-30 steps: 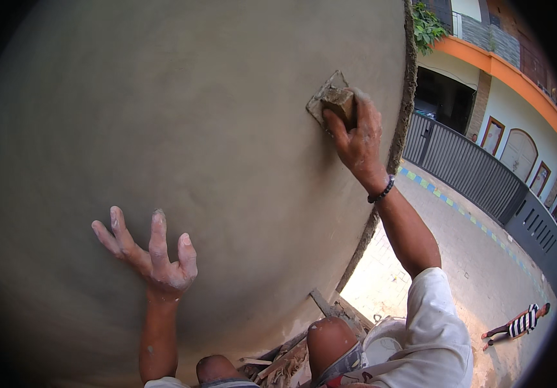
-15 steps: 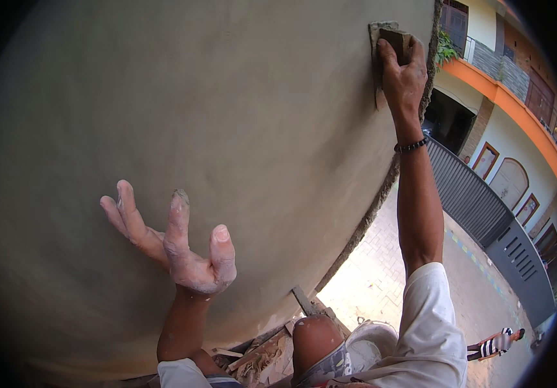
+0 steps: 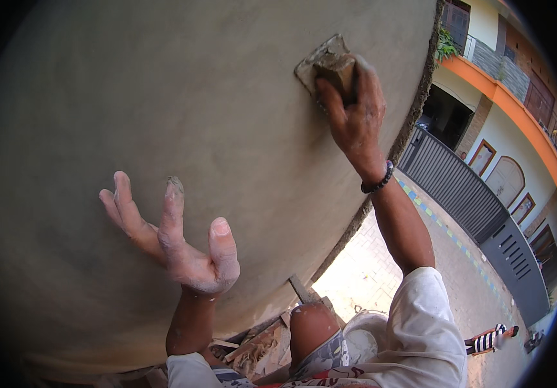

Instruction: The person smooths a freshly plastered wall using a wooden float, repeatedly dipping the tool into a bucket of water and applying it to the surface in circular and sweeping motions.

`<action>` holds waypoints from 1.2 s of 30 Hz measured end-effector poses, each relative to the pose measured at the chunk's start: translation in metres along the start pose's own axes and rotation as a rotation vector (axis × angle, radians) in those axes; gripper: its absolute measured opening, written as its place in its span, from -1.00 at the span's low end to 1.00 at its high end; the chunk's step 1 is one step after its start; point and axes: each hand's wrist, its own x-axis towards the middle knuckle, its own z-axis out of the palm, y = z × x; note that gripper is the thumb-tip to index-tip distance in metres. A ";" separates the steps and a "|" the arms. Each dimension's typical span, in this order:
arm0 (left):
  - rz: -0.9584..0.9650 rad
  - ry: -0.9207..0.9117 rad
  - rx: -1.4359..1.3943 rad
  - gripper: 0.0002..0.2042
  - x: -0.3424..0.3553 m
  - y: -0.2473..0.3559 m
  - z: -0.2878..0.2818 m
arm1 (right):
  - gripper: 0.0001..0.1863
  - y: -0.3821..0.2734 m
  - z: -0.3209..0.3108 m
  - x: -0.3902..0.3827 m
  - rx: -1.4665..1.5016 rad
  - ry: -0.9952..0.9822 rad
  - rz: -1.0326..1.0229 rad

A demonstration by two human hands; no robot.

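Observation:
My right hand (image 3: 359,119) grips the block handle of a plastering float (image 3: 320,61), its flat plate laid against the grey plastered wall (image 3: 226,103) in the upper right. The plate is tilted and smeared with mortar. Dusty with pale powder, my left hand (image 3: 191,249) is raised in front of the wall at the lower left. Its fingers are spread and hold nothing; wet mortar sits on one fingertip. Whether the left hand touches the wall, I cannot tell.
The wall ends at a rough edge (image 3: 414,119) on the right. Below lie wood and paper scraps (image 3: 262,352) and a whitish bucket (image 3: 364,336) beside my knee. Beyond are a paved lane, a grey metal gate (image 3: 459,181), an orange-trimmed house and a person in stripes (image 3: 488,339).
My right hand has drawn the float leftward and slightly down from near the wall's edge, and the float has turned. The left hand has stayed almost in place, fingers still spread.

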 end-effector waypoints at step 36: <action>-0.073 -0.187 0.011 -0.54 0.004 0.029 0.004 | -0.51 0.048 -0.052 -0.177 -0.036 -0.036 0.506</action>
